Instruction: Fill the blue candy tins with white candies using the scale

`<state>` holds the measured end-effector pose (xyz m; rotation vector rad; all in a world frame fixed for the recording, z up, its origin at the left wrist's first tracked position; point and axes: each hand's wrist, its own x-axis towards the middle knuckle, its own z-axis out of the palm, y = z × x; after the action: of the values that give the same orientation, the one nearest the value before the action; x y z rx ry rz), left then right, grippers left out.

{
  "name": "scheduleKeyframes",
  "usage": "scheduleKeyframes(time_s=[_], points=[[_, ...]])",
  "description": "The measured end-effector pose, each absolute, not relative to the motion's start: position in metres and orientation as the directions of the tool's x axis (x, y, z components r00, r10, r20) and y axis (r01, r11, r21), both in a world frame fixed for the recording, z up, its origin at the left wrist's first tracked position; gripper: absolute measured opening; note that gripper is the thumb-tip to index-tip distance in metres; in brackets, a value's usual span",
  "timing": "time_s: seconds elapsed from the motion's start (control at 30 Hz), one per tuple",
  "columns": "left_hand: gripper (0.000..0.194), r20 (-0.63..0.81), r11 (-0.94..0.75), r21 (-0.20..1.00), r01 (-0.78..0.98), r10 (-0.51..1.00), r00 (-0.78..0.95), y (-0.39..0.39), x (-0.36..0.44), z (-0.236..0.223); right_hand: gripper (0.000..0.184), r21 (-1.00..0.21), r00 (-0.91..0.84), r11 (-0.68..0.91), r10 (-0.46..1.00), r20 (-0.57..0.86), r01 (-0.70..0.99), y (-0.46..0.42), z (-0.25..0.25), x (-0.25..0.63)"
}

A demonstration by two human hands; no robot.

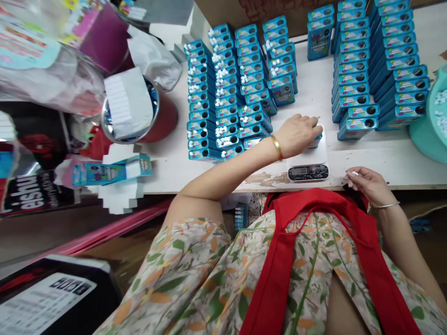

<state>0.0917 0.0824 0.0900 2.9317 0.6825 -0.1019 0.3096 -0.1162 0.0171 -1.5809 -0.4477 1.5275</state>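
Note:
My left hand (299, 135) reaches over the white digital scale (307, 158), fingers curled down round a small blue candy box (316, 142). Most of that box is hidden under the hand. By the table's front edge, right of the scale, my right hand (366, 182) pinches a small white candy (355, 173). Left of the scale stand rows of blue candy boxes (228, 104) with round holes on top, many with white candies lying on them. More blue boxes (352, 93) stand in rows on the right, their holes dark.
A turquoise tub (428, 123) of white candies stands at the right edge. On the left are a red bucket (162, 116) with a white cardboard piece on it, plastic bags (153, 56), and a blue carton (101, 174) on stacked white card. A cardboard wall (251, 11) borders the back.

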Motion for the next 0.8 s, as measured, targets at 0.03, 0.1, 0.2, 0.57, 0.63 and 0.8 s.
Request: scheduleKeyframes(time_s=[0.03, 0.1, 0.2, 0.57, 0.63, 0.8], points=[[0.030, -0.061, -0.877, 0.135, 0.461, 0.457, 0.887, 0.082, 0.086, 0.094, 0.062, -0.795, 0.183, -0.549, 0.780, -0.598, -0.258, -0.116, 0.019, 0.308], [0.033, 0.008, -0.837, 0.192, 0.512, 0.523, 0.852, 0.076, 0.069, 0.104, 0.060, -0.836, 0.166, -0.525, 0.821, -0.546, -0.158, -0.113, 0.025, 0.304], [0.035, 0.077, -0.751, 0.289, 0.593, 0.636, 0.768, 0.058, 0.034, 0.112, 0.055, -0.898, 0.141, -0.441, 0.889, -0.436, 0.001, -0.101, 0.039, 0.297], [0.042, 0.001, -0.389, 0.570, 0.723, 0.881, 0.473, -0.023, -0.030, 0.040, 0.026, -0.780, -0.066, 0.108, 0.994, 0.086, 0.616, 0.000, 0.088, 0.266], [0.039, 0.003, -0.391, 0.575, 0.718, 0.879, 0.477, -0.027, -0.030, 0.034, 0.024, -0.751, -0.118, 0.152, 0.988, 0.099, 0.643, 0.012, 0.087, 0.262], [0.043, 0.161, -0.480, 0.538, 0.693, 0.865, 0.475, -0.019, -0.018, 0.036, 0.033, -0.712, -0.139, 0.200, 0.980, 0.144, 0.674, 0.021, 0.080, 0.260]])
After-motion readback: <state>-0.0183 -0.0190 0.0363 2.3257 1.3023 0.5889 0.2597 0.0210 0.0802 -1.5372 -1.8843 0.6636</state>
